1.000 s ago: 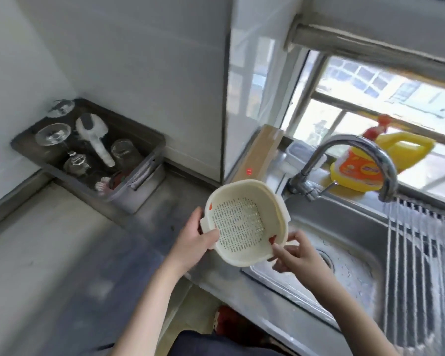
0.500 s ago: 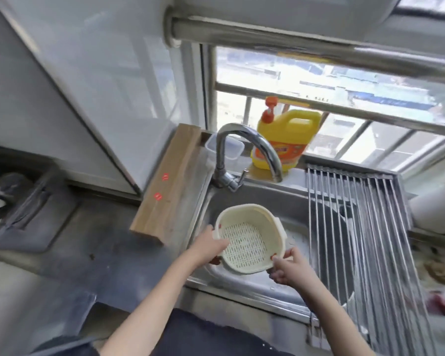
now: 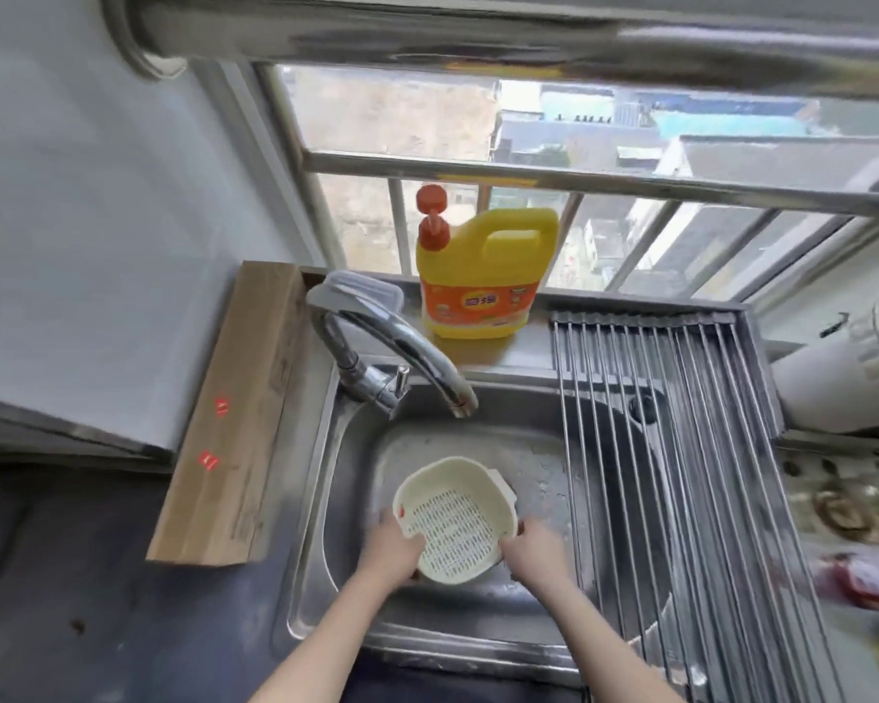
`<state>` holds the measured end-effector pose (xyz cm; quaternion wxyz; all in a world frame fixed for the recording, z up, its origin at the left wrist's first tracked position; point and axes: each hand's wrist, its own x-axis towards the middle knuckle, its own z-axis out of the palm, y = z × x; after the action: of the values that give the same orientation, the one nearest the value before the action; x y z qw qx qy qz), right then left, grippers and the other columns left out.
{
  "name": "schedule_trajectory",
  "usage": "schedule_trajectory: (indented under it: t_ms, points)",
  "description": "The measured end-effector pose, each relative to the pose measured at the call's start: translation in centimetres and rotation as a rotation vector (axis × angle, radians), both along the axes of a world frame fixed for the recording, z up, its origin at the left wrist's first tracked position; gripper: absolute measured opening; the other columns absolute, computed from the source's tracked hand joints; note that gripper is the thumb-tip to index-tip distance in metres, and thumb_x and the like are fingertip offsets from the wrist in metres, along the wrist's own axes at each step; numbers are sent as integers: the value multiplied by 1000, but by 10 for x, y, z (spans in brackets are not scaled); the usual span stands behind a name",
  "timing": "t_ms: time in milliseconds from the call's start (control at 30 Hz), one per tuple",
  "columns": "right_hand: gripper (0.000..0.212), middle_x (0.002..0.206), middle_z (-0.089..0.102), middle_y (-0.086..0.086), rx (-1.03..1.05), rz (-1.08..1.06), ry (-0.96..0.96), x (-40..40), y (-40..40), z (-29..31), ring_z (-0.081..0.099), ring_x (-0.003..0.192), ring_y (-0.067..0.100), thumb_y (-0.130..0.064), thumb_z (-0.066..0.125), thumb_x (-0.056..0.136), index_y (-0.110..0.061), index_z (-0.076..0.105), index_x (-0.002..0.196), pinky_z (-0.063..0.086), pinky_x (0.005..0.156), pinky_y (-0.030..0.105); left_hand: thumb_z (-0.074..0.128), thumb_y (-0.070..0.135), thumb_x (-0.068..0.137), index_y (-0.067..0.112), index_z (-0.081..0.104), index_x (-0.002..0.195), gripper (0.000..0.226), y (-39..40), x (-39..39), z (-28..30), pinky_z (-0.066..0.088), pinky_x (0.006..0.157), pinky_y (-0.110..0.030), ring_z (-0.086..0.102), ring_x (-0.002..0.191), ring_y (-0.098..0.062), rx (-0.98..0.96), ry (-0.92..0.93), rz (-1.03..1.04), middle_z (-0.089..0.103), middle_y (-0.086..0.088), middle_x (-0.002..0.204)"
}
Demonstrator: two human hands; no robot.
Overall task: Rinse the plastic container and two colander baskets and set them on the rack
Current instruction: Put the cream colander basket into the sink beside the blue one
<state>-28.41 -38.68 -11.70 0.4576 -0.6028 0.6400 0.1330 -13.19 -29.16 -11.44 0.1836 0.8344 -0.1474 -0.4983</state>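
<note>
Unreadably, yellow detergent jug's orange label point(image 3: 479, 303) blurs.

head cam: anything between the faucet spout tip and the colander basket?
Nothing solid. In the head view, only bare wet sink floor shows between the faucet spout and the colander basket; no water stream is visible. Both hands, left hand and right hand, hold the basket.
</note>
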Motion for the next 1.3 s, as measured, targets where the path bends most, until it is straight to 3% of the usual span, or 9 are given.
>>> schedule_trajectory:
  t_ms: [167, 300, 367, 467, 633, 833, 1000, 1167, 1300]
  points:
    - [23, 102, 66, 12, -15, 38, 62, 9, 6, -17, 57, 81, 23, -15, 50, 91, -3, 55, 109, 35, 50, 19, 46, 16, 92, 3, 8, 147, 69, -11, 16, -26, 56, 61, -32, 62, 98, -28, 126, 48, -154, 58, -15, 123]
    - [32, 99, 65, 14, -35, -6, 28, 9, 18, -30, 63, 86, 28, -12, 51, 88, -8, 41, 118, 46, 63, 31, 46, 24, 90, 15, -12, 150, 84, -11, 22, -33, 46, 92, -32, 55, 118, -31, 132, -27, -296, 47, -13, 141]
    - [31, 99, 65, 12, -21, -26, 17, 8, 24, -32, 64, 82, 27, -14, 53, 89, -9, 41, 117, 51, 65, 34, 49, 26, 88, 16, 0, 151, 81, -8, 23, -35, 37, 104, -37, 35, 134, -31, 132, -172, -394, 25, -12, 152]
    - [21, 98, 63, 8, 24, -61, 10, 8, 24, -32, 60, 82, 21, -19, 50, 93, -7, 48, 110, 49, 68, 31, 50, 20, 88, 15, 33, 141, 56, -2, 22, -29, 44, 92, -30, 33, 118, -22, 67, -467, -484, 33, -7, 128]
    - [24, 88, 60, 6, -20, -83, -25, 14, 15, -33, 57, 76, 20, -14, 49, 91, -7, 46, 114, 40, 54, 25, 49, 11, 89, 12, 59, 118, 31, 3, 21, -31, 44, 73, -26, 49, 94, -15, -33, -383, -259, 49, 0, 103]
    - [36, 121, 51, 15, -187, -112, 33, 21, -1, -36, 53, 108, 32, -11, 56, 88, -4, 45, 121, 47, 88, 39, 55, 7, 84, 4, 57, 108, 24, -3, 22, -31, 40, 76, -27, 56, 99, -29, -28, -273, -99, 59, -13, 106]
    - [22, 105, 64, 12, -88, -5, 88, 20, -6, -41, 58, 89, 26, -17, 56, 90, -5, 52, 109, 44, 69, 29, 57, 4, 81, 7, 63, 111, 31, -13, 25, -39, 42, 79, -24, 59, 100, -26, -52, -183, -90, 65, -11, 108]
    - [40, 116, 53, 16, -129, -215, 28, 28, 3, -45, 59, 99, 34, -11, 68, 83, -6, 40, 111, 52, 83, 45, 63, 6, 78, 6, 60, 107, 29, -27, 22, -38, 40, 88, -26, 53, 101, -24, -46, -141, -4, 49, -5, 105]
    - [56, 132, 40, 27, -24, -371, 93, 29, -3, -49, 55, 107, 42, -7, 67, 83, 4, 34, 126, 48, 88, 43, 70, 7, 74, 16, 56, 82, 18, -32, 20, -39, 52, 76, -34, 62, 87, -25, -78, -107, 35, 65, -10, 94]
